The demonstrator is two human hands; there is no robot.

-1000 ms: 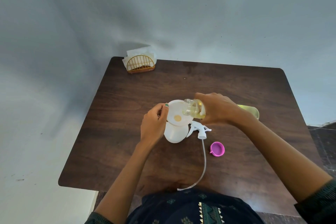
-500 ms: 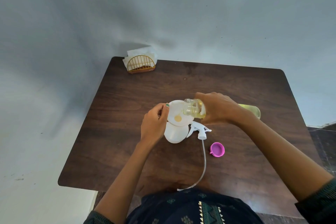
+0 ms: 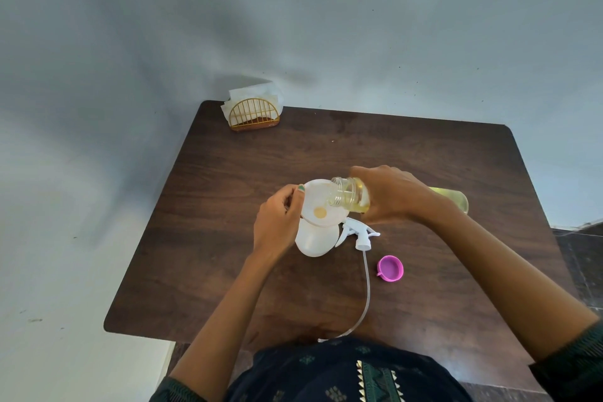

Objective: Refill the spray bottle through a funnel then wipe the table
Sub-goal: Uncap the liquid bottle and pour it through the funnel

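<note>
A white funnel (image 3: 321, 206) sits in the neck of a white spray bottle (image 3: 315, 241) standing mid-table. A little yellow liquid pools at the funnel's throat. My left hand (image 3: 277, 225) pinches the funnel's left rim. My right hand (image 3: 396, 196) grips a clear bottle of yellow liquid (image 3: 350, 194), tipped on its side with its open mouth over the funnel. The bottle's far end (image 3: 452, 199) shows past my wrist. The white trigger sprayer head (image 3: 359, 233) with its long dip tube lies on the table right of the spray bottle.
A pink cap (image 3: 390, 268) lies open side up near my right forearm. A gold wire holder with white napkins (image 3: 254, 112) stands at the far left corner of the dark wooden table (image 3: 424, 157). Grey walls border the table at the back and left.
</note>
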